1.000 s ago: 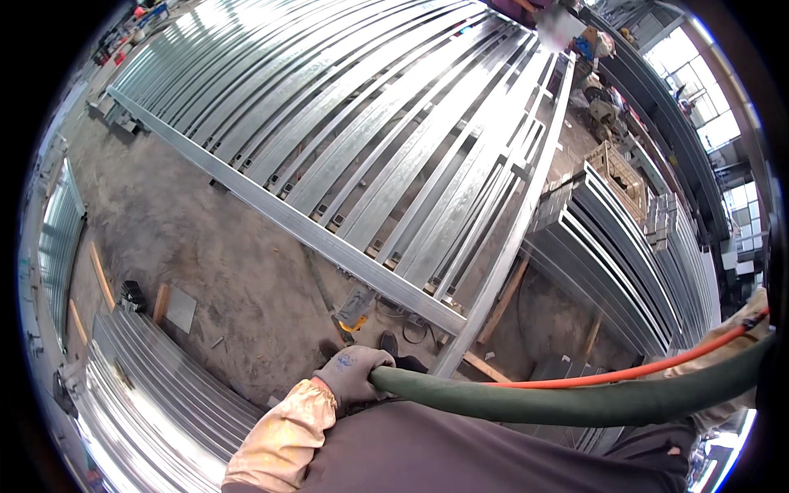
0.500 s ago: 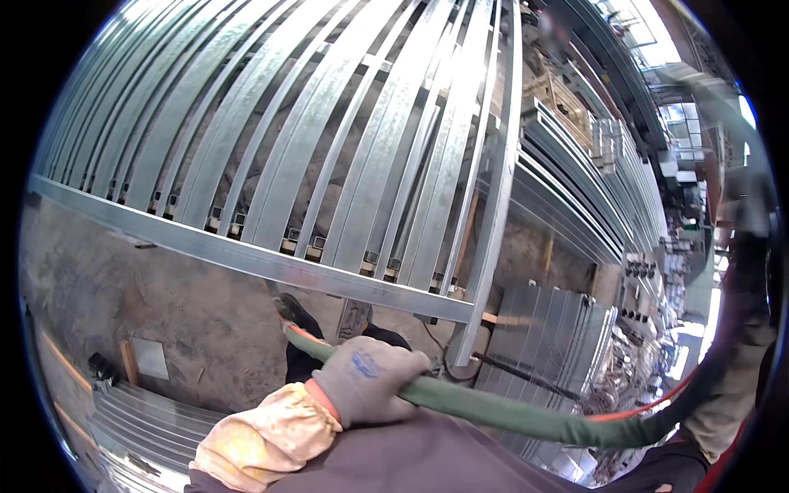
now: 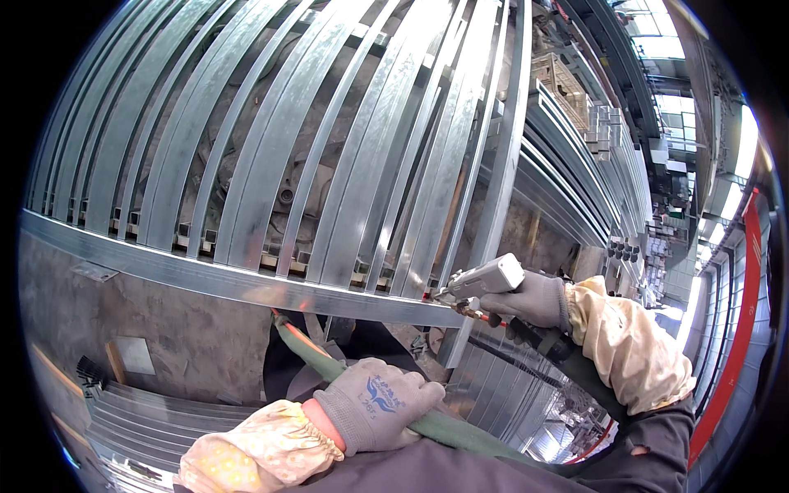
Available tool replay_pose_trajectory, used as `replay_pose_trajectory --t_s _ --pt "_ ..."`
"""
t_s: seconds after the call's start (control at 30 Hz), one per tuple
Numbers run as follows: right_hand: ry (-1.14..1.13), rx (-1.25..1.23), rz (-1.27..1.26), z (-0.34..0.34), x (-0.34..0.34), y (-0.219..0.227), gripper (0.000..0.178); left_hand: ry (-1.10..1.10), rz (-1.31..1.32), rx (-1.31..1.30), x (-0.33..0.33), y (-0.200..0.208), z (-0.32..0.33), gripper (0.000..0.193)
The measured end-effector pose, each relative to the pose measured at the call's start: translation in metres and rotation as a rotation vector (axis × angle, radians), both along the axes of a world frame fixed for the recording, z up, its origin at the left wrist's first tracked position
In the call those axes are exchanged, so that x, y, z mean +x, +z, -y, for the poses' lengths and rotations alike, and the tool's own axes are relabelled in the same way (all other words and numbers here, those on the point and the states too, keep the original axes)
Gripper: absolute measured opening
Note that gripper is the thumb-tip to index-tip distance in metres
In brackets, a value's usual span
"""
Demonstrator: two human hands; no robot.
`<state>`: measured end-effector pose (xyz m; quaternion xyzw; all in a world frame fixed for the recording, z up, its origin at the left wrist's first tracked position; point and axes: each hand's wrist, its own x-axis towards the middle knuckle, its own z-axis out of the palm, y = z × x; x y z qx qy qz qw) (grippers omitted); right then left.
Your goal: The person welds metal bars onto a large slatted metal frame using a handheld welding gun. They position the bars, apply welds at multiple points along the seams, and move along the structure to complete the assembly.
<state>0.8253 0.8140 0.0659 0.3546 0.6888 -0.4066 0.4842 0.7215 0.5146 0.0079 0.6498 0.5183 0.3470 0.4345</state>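
Hands, both in grey gloves: the left hand [image 3: 382, 407], at the lower middle of the frame, is wrapped around a green hose [image 3: 468, 435]; the right hand [image 3: 530, 302], at right of centre, is closed about a pale grey tool [image 3: 485, 279]. The tool's long axis slopes gently from upper right to lower left, with its narrow nose pointing left, toward the right end of a metal rail [image 3: 205, 275]. Whether nose and rail touch cannot be told. The green hose runs obliquely from left of centre down to the lower right, an orange line [image 3: 304, 338] showing along its upper stretch. A thick dark hose [image 3: 596, 384] slants down and right from below the right hand. Above the rail, long metal bars [image 3: 279, 140] rise toward the upper edge, where they are cut off; glare whitens those at upper middle. Hidden: the stretch of green hose inside the left glove, and most of the right fingertips, behind the tool. Beige sleeves [image 3: 629, 349] cover both forearms. Clutter at the right is too small to make out.
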Motion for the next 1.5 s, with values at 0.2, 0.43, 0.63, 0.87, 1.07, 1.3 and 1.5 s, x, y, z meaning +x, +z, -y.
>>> replay_pose_trajectory --t_s 0.2,0.43,0.63,0.87,1.07,1.3,1.5 --pt "0.023 0.015 0.114 -0.015 -0.015 -0.017 0.044 0.043 0.024 -0.008 -0.008 -0.004 -0.02 0.038" --pt "-0.163 -0.038 0.123 -0.017 -0.017 -0.027 0.043 -0.07 0.139 0.004 -0.032 -0.033 -0.021 0.043" --pt "-0.195 -0.03 0.218 -0.001 -0.052 -0.031 0.038 -0.176 0.199 -0.067 -0.061 -0.045 -0.017 0.046" --pt "-0.194 -0.032 0.291 0.002 -0.061 -0.042 0.037 -0.207 0.235 -0.078 -0.078 -0.055 -0.013 0.047" --pt "-0.207 0.01 0.364 0.008 -0.069 -0.046 0.04 -0.196 0.252 -0.077 -0.086 -0.057 -0.011 0.047" --pt "-0.049 0.049 0.36 0.004 -0.066 -0.054 0.041 -0.195 0.273 -0.097 -0.091 -0.059 -0.01 0.045" --pt "-0.031 0.063 0.44 0.01 -0.083 -0.051 0.043 -0.193 0.274 -0.126 -0.094 -0.058 -0.009 0.044"
